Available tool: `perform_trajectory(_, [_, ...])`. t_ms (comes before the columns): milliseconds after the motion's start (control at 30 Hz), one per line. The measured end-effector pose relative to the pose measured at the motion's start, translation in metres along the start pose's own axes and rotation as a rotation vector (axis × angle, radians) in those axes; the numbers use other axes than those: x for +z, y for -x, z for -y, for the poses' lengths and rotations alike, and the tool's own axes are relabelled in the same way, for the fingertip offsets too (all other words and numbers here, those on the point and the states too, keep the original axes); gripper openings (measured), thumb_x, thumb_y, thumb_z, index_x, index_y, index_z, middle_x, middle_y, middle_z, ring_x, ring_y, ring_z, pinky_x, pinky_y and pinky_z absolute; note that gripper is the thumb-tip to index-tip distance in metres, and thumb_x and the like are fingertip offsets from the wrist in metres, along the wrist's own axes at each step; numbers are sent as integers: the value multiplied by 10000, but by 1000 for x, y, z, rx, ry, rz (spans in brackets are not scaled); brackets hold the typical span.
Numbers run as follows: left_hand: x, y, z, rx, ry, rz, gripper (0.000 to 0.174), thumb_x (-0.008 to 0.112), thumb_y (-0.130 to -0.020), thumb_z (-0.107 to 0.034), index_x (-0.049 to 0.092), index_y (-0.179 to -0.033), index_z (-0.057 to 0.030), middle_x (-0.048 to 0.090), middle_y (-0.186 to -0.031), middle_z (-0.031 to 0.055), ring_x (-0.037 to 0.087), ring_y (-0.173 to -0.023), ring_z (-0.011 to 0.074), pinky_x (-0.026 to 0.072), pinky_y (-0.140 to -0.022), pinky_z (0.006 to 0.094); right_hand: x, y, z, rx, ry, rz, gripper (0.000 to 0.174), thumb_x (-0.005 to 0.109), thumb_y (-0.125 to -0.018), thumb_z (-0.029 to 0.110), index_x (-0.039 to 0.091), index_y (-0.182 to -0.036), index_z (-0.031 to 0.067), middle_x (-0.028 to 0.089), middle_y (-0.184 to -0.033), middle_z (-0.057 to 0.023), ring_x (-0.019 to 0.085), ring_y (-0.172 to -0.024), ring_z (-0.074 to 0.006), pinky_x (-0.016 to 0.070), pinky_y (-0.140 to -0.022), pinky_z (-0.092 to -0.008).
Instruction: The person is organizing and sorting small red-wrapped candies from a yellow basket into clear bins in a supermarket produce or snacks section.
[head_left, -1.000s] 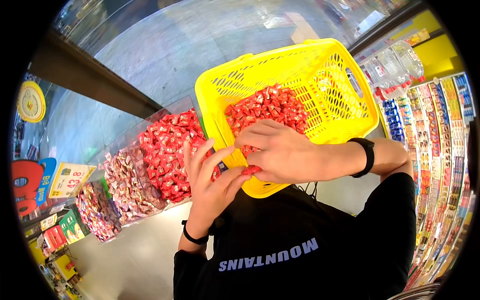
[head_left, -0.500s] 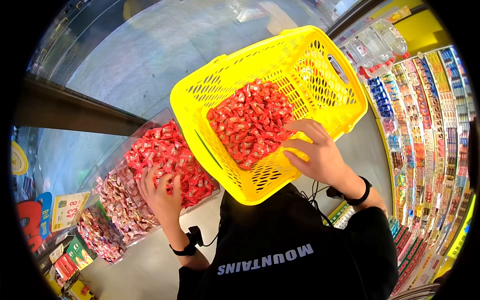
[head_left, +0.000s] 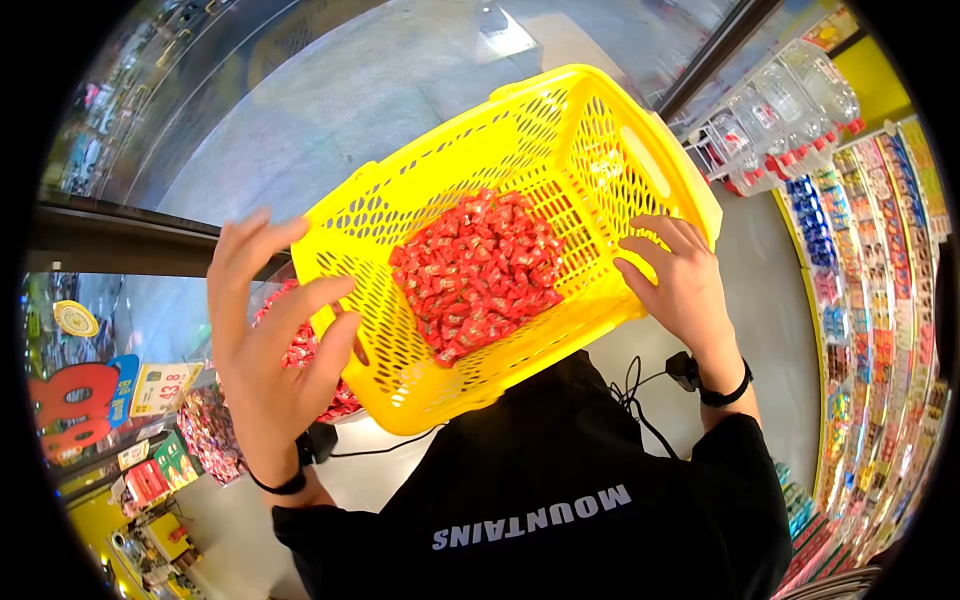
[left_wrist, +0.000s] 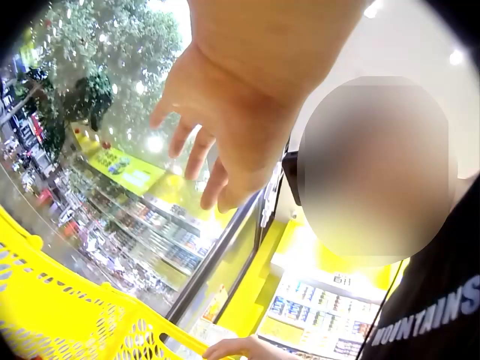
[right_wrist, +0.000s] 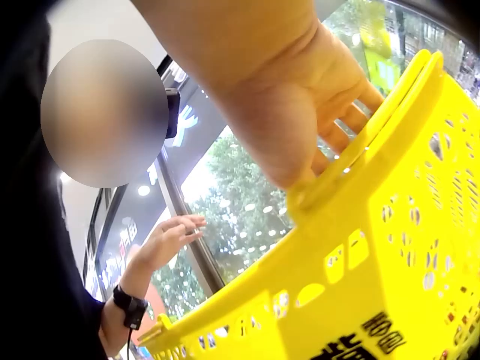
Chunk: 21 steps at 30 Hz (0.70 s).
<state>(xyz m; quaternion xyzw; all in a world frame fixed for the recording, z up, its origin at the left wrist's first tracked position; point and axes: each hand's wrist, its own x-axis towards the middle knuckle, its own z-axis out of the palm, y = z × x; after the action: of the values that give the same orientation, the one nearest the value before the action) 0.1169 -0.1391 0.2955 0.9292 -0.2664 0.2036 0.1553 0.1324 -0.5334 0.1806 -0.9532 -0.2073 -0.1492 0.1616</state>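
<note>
A yellow plastic shopping basket (head_left: 690, 170) with perforated walls is in front of me, tilted across the head view. Red-wrapped candies (head_left: 475, 270) lie in a heap on its floor, toward the left end. My left hand (head_left: 265, 350) is raised beside that left end, fingers spread and nothing in them. In the left wrist view, the fingers of the left hand (left_wrist: 232, 127) hang loosely apart. My right hand (head_left: 685, 285) is at the near right rim. The right wrist view has the fingers of the right hand (right_wrist: 292, 105) reaching over the rim, fairly straight.
Behind my left hand, loose red candies (head_left: 300, 345) and mixed wrapped candies (head_left: 208, 430) show beside a price sign (head_left: 165, 388). Large clear bottles (head_left: 770, 115) and packed shelves (head_left: 880, 290) stand at the right. Dark cables (head_left: 630, 400) hang by my body.
The hands have come away from the basket's left end. The left hand dropped to the candy bins, then rose beside the basket. The right hand moved right to the near rim.
</note>
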Motion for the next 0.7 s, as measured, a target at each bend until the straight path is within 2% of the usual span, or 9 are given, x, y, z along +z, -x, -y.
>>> perform_trajectory(100, [33, -76, -33, 143, 68, 28, 183, 833, -823, -133, 772, -990, -88, 663, -1344, 130, 579, -1339, 397, 419, -1164, 561, 5, -4, -36, -26, -47, -44, 197, 842, -835, 184, 782, -1000, 94, 728, -1146, -91, 692, -1087, -310, 560, -955, -441])
perform_trajectory(167, [80, -116, -42, 182, 175, 121, 160, 815, -851, -186, 777, -970, -85, 660, -1330, 127, 582, -1300, 378, 441, -1130, 546, 10, -10, -44, -101, -68, -61, 196, 834, -837, 189, 780, -999, 91, 734, -1123, -87, 702, -1044, -315, 565, -944, -440])
perform_trajectory(200, [108, -126, -44, 176, 161, 204, 195, 808, -866, -212, 778, -1015, -91, 656, -1337, 133, 564, -1327, 377, 421, -1151, 535, 10, -12, -46, -106, -143, -20, 190, 839, -840, 184, 778, -992, 87, 734, -1139, -84, 699, -1047, -320, 566, -939, -436])
perform_trajectory(300, [196, -125, -33, 146, 105, 506, 294, 815, -876, -323, 791, -1083, -115, 639, -1356, 128, 509, -1384, 364, 371, -1197, 542, 10, -14, -53, -142, -244, 13, 185, 838, -844, 183, 760, -986, 94, 722, -1141, -74, 695, -1049, -315, 563, -925, -429])
perform_trajectory(367, [248, -104, -28, 95, -29, 678, 360, 858, -829, -389, 804, -1057, -116, 641, -1336, 132, 506, -1380, 356, 343, -1204, 575, 10, -14, -56, -171, -287, 41, 190, 838, -842, 182, 756, -990, 96, 716, -1133, -72, 695, -1044, -314, 562, -919, -430])
perform_trajectory(467, [299, -58, -16, 182, -168, 703, 374, 881, -765, -418, 815, -953, -101, 652, -1278, 129, 504, -1378, 350, 322, -1201, 607, 11, -13, -60, -212, -322, 23, 203, 841, -834, 178, 750, -990, 83, 711, -1121, -77, 694, -1042, -310, 562, -912, -430])
perform_trajectory(567, [321, -42, -12, 239, -196, 810, 427, 852, -783, -491, 847, -971, -107, 667, -1275, 109, 490, -1409, 350, 292, -1235, 633, 12, -13, -61, -217, -334, 24, 211, 847, -829, 178, 750, -989, 80, 711, -1105, -74, 699, -1030, -304, 563, -909, -422])
perform_trajectory(700, [324, -33, -8, 209, -39, 589, 248, 820, -790, -345, 827, -873, -111, 681, -1231, 105, 503, -1393, 356, 303, -1222, 638, 12, -14, -61, -223, -348, 17, 216, 851, -826, 179, 749, -990, 80, 718, -1093, -70, 705, -1011, -303, 562, -906, -418])
